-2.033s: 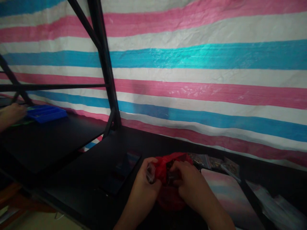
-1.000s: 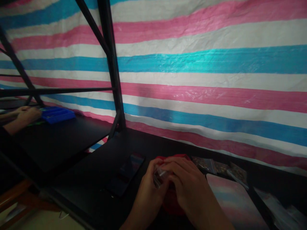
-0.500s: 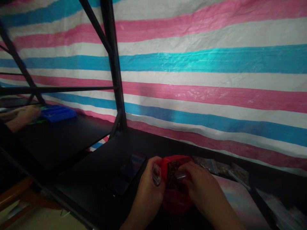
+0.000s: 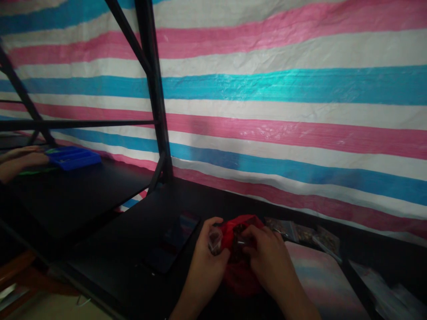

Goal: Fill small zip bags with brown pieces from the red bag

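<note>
A red bag (image 4: pixel 243 282) stands open on the black table, with dark brown bits (image 4: pixel 236 255) inside. My left hand (image 4: pixel 206 264) is closed around a small clear plastic bag (image 4: pixel 215 241) at the red bag's left side. The plastic bag's mouth gapes upward. Over the red bag's opening, my right hand (image 4: pixel 272 254) pinches a small clear, shiny object (image 4: pixel 243 242) that reaches in among the bits. Its exact kind is too dim and blurred to make out.
A dark phone (image 4: pixel 173 244) lies left of my hands. Filled clear packets (image 4: pixel 305 233) rest behind a pale, shiny flat panel (image 4: pixel 323 275); more clear bags (image 4: pixel 383 284) lie at right. Another person's hands (image 4: pixel 25 158) are near a blue tray (image 4: pixel 76 158). A black metal post (image 4: pixel 156 98) rises behind.
My right hand has shifted slightly left over the red bag's opening with the clear object. My view has turned a little, and the other person's hands have moved.
</note>
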{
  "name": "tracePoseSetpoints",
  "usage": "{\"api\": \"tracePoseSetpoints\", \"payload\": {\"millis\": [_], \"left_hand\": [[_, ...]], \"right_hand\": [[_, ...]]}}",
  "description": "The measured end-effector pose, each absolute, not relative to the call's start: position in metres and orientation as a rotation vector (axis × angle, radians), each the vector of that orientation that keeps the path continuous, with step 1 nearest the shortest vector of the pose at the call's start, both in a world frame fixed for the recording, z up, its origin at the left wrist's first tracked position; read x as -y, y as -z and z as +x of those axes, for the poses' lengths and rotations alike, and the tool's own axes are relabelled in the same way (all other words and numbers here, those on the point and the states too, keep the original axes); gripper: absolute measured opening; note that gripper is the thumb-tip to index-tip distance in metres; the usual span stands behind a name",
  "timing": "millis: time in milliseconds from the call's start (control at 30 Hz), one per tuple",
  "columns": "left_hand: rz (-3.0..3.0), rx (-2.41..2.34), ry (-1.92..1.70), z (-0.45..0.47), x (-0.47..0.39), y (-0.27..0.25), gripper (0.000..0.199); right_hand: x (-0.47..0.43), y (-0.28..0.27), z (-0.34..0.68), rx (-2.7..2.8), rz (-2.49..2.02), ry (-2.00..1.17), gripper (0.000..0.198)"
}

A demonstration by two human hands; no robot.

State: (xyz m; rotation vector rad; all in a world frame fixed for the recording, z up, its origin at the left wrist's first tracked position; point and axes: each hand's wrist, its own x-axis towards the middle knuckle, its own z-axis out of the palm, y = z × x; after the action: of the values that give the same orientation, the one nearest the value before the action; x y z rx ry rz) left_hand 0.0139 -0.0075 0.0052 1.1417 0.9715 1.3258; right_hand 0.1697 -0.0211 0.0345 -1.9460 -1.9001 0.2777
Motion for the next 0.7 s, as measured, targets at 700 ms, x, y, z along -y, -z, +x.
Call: {"api": "tracePoseSetpoints", "payload": {"millis": [700], "left_hand": [[1.506, -1.031, -1.332, 0.02, 0.007, 0.014, 0.043]], "right_hand": [[0.044, -0.059, 0.173, 1.619, -1.425, -0.7, 0.03]]}}
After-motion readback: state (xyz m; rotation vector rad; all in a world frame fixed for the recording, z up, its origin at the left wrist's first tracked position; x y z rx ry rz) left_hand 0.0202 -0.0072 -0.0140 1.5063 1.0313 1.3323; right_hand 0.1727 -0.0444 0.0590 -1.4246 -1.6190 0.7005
